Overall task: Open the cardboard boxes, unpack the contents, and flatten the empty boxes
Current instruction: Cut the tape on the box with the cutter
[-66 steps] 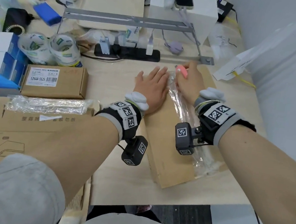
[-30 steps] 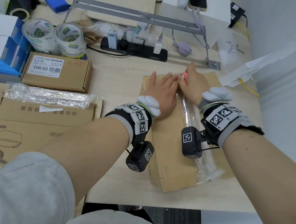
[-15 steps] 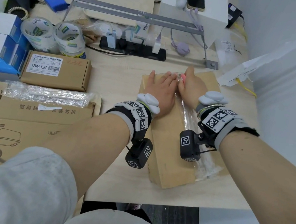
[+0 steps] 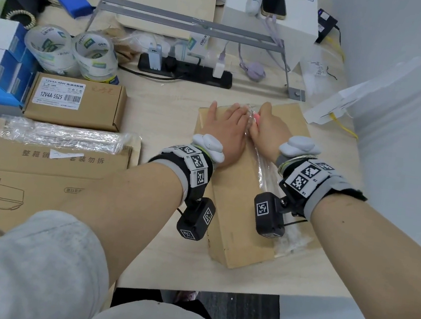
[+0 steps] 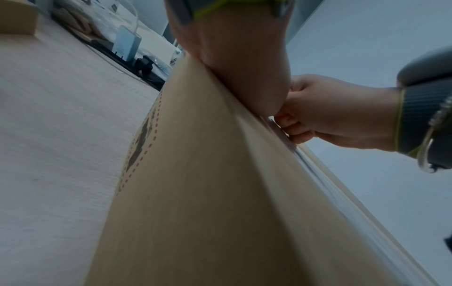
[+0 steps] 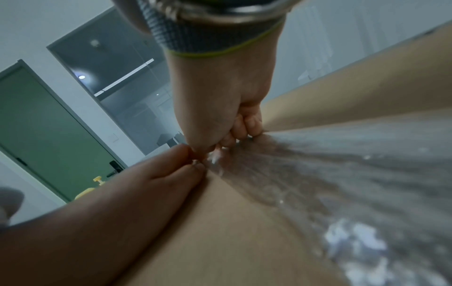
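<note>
Hands at work on a taped cardboard box (image 4: 234,216)

The left hand (image 4: 225,131) presses flat on top; the right hand (image 4: 268,132) grips a pink tool (image 4: 257,117) at the clear tape (image 4: 268,183).

A pink tool (image 4: 257,116) is mostly hidden inside the right hand (image 4: 269,132); the flattened cardboard (image 4: 39,190) runs past the left edge.
</note>
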A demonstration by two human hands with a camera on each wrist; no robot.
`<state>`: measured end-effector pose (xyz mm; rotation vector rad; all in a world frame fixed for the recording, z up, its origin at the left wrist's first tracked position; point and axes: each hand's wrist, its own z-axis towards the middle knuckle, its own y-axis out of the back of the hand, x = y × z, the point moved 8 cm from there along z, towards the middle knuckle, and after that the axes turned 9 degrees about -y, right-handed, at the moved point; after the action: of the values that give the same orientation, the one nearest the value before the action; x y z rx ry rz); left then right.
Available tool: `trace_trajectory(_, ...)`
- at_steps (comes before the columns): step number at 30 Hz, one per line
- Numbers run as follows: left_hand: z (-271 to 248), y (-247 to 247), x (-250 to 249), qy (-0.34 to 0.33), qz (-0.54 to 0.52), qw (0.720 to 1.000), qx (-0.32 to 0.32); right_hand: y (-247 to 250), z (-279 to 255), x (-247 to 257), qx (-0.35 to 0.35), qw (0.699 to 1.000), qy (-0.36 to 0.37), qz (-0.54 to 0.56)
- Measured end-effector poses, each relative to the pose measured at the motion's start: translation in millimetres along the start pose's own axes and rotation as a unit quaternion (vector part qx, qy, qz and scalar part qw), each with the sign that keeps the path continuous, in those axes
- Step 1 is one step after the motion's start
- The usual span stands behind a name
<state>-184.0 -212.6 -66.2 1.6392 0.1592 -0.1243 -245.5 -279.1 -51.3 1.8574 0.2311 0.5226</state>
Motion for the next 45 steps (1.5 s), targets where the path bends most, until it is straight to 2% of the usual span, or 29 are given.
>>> trace_trajectory(20, 3, -2, -5, 0.001, -0.004, 1.000, 0.007, -4, -8, -8, -0.015, 1.000, -0.017, -0.004)
trace_trajectory(26, 1, -3, -2, 0.000, 0.006, 1.000, 0.023, -7, -15, -9, -0.006, 1.000, -0.007, -0.014)
trace_trajectory(35, 0, -5, 0, 0.005, 0.009, 1.000, 0.008, -10, -27, -15, 0.015, 0.999, -0.019, -0.028)
trace_trajectory(39, -2, -7, -1, 0.010, 0.008, 1.000, 0.006, -5, -39, -21, 0.005, 0.999, -0.012, 0.031)
trace_trajectory(43, -5, -4, -1, 0.002, -0.017, 1.000, -0.018, 24, -47, -36, -0.089, 0.980, -0.042, 0.175)
trace_trajectory(45, -7, 0, 0, 0.003, -0.042, 0.998, -0.046, 31, -42, -33, -0.101, 0.978, -0.040, 0.181)
